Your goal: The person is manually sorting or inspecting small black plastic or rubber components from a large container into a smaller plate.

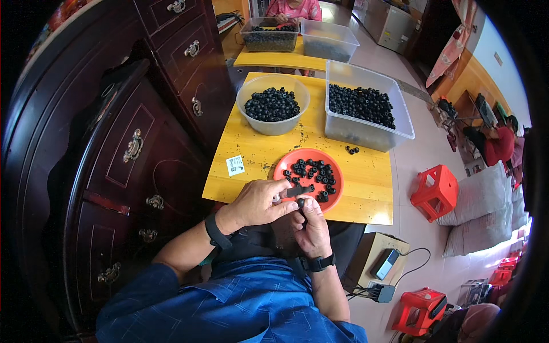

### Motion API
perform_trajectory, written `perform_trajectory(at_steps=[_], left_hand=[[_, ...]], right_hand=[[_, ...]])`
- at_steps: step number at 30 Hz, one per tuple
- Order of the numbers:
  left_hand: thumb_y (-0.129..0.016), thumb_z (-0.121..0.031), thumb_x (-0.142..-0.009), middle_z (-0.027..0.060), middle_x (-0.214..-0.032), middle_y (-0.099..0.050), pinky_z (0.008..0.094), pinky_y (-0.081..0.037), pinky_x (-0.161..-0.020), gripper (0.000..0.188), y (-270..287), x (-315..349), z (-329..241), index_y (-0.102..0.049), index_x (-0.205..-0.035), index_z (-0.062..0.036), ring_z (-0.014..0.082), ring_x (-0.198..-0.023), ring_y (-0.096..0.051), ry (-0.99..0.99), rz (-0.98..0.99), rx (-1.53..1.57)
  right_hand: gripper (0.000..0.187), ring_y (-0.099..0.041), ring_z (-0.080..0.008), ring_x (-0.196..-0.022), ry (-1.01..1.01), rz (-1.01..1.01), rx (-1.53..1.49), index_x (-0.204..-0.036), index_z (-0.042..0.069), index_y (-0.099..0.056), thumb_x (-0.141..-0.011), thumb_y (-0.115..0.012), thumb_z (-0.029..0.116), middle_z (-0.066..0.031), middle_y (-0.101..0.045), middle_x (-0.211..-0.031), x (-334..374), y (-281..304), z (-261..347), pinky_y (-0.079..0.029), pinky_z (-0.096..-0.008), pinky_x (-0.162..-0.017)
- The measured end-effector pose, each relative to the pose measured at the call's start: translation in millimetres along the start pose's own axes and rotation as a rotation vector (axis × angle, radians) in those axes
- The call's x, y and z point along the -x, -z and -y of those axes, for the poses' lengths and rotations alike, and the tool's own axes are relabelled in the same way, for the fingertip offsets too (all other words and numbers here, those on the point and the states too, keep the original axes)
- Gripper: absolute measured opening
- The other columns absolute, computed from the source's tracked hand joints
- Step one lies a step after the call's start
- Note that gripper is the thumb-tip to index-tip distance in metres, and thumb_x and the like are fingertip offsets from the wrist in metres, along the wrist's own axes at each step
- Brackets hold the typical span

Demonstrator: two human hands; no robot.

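My left hand (260, 201) is closed around a small knife (296, 191) with a dark flat blade; its handle is mostly hidden in the fingers. Between the thumb and fingers of my right hand (313, 230) is a small round black part (301, 203), right by my left fingertips. Both hands meet over the near edge of a red plate (280, 166), where many small black hollow parts (323, 178) lie scattered.
Behind the plate, a round translucent tub (273, 128) and a rectangular translucent bin (366, 135) hold many black parts. Dark crumbs dot the yellow table (240, 186), near a white label (235, 166). A dark cabinet (123, 131) stands left, a red stool (434, 192) right. Another person (297, 10) sits opposite.
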State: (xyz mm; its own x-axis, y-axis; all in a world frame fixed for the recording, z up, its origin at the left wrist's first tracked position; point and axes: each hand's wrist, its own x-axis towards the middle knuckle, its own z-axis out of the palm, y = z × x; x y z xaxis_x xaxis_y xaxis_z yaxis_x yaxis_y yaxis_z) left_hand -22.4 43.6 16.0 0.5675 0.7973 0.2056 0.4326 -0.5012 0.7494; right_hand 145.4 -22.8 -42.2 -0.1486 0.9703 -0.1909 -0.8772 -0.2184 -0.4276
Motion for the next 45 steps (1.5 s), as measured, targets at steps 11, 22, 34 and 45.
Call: perform_trajectory(at_steps=[11,22,34,45], left_hand=[[-0.074,-0.043,-0.083,0.0133,-0.072,-0.062,0.0398,-0.049,-0.059,0.043,1,-3,-4,-0.056,-0.085,-0.0046,0.0334,-0.067,-0.066,-0.062,0.073,-0.117],[-0.072,-0.045,-0.084,0.0114,-0.071,-0.062,0.0403,-0.049,-0.058,0.043,-2,-6,-3,-0.056,-0.081,-0.0047,0.0321,-0.066,-0.065,-0.095,0.033,-0.14],[-0.066,-0.045,-0.088,0.015,-0.072,-0.064,0.0478,-0.048,-0.059,0.042,-2,-7,-4,-0.054,-0.081,-0.0055,0.0378,-0.068,-0.065,-0.107,0.057,-0.176],[-0.072,-0.041,-0.086,0.0111,-0.061,-0.057,0.0406,-0.045,-0.053,0.04,-9,-5,-2,-0.055,-0.074,-0.0066,0.0322,-0.058,-0.062,-0.161,-0.008,-0.19]], right_hand=[[0.016,-0.044,-0.0036,-0.062,0.024,-0.021,0.136,-0.109,0.009,-0.06,-0.102,-0.057,0.023,0.0045,-0.056,-0.083,-1,2,-4,-0.036,-0.0182,-0.054],[0.006,-0.048,-0.0047,-0.063,0.008,-0.015,0.123,-0.099,0.013,-0.058,-0.101,-0.058,0.019,0.0037,-0.06,-0.083,-2,-2,1,-0.038,-0.0199,-0.054],[0.014,-0.045,-0.0039,-0.063,0.026,-0.025,0.137,-0.106,0.008,-0.063,-0.101,-0.058,0.02,0.0039,-0.06,-0.085,-4,2,0,-0.037,-0.0187,-0.055],[0.01,-0.048,-0.0043,-0.065,0.054,0.009,0.161,-0.103,0.007,-0.062,-0.101,-0.057,0.016,0.0007,-0.062,-0.086,-6,6,1,-0.038,-0.0191,-0.055]])
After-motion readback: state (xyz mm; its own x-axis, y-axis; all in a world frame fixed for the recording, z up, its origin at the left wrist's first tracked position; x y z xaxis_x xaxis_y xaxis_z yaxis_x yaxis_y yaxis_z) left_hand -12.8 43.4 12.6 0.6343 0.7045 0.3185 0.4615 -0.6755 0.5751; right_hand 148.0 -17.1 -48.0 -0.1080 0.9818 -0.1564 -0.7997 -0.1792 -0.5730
